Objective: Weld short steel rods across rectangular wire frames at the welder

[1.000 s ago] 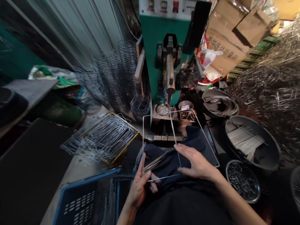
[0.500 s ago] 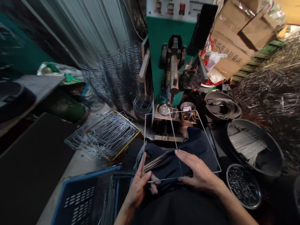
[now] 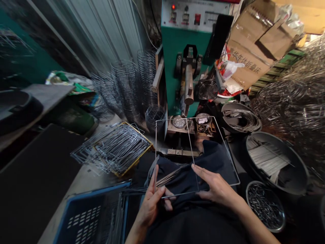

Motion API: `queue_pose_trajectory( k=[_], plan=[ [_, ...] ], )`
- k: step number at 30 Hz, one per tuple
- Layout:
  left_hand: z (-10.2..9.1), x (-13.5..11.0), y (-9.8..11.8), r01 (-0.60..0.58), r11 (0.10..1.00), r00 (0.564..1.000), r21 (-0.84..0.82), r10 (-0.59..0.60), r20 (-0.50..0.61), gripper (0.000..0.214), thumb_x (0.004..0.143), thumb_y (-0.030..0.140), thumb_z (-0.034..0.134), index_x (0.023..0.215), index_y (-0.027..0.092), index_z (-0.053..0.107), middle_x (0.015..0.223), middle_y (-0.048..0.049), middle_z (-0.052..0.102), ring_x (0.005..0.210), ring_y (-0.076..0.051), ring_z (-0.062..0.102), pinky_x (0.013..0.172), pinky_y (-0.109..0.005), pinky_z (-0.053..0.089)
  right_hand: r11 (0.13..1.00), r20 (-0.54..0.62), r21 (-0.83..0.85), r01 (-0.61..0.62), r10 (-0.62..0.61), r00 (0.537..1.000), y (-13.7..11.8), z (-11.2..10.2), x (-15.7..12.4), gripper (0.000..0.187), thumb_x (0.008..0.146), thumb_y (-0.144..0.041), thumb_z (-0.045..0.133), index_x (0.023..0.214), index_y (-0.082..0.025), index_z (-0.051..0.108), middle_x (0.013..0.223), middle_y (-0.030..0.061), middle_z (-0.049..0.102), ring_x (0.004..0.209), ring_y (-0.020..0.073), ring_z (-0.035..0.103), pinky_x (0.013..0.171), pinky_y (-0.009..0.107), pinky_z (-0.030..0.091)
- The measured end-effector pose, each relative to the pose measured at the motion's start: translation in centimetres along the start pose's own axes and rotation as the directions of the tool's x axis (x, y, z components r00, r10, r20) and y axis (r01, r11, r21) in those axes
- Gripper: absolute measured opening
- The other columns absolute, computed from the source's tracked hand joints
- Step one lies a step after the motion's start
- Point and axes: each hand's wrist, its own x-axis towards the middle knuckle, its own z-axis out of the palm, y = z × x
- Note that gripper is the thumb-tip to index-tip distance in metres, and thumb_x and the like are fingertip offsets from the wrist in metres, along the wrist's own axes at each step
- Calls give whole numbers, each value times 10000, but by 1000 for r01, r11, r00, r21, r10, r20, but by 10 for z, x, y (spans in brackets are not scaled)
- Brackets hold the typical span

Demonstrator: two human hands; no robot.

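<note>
A thin metal wire frame (image 3: pixel 155 145), roughly rectangular, is held above my lap with its far edge near the machine's electrode (image 3: pixel 183 110). My left hand (image 3: pixel 152 202) grips its near left corner between thumb and fingers. My right hand (image 3: pixel 215 188) has thumb and forefinger at the near part of the middle crosswire (image 3: pixel 190 139). That crosswire runs from the far edge to the near edge. A bundle of loose straight wires (image 3: pixel 169 178) lies on the dark cloth over my lap, just beyond my left hand.
A green machine (image 3: pixel 172 44) stands ahead. Finished-looking wire frames (image 3: pixel 119 145) are piled at left, beside a blue crate (image 3: pixel 83 196). At right are a pan of straight wires (image 3: pixel 269 152) and a bowl of small metal pieces (image 3: pixel 265 205).
The view has tilted up slightly, and a lit red lamp now shows on the machine panel. The frame's far edge is slightly higher in the picture; both hands keep their hold.
</note>
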Motion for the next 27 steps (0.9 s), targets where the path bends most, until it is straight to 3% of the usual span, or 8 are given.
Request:
queue_pose_trajectory(
  k=[18, 27],
  plan=[
    [0, 5, 2, -39, 999, 999, 7, 38, 23, 861, 960, 297, 509, 1532, 367, -131, 747, -56, 729, 457, -161, 642, 467, -244, 531, 999, -8, 37, -7, 7, 1000, 2, -9, 8, 969, 683, -88, 724, 1537, -279, 307, 1546, 27, 374, 1395, 228, 400, 1168, 346, 333],
    [-6, 11, 1, -13, 1000, 1000, -8, 13, 17, 891, 951, 295, 524, 1524, 370, -153, 752, -70, 737, 450, -180, 648, 455, -257, 535, 999, 12, 25, 36, -36, 999, 4, -11, 10, 967, 726, -86, 714, 1554, -279, 255, 1564, 35, 341, 1411, 220, 375, 1177, 352, 316]
  ],
)
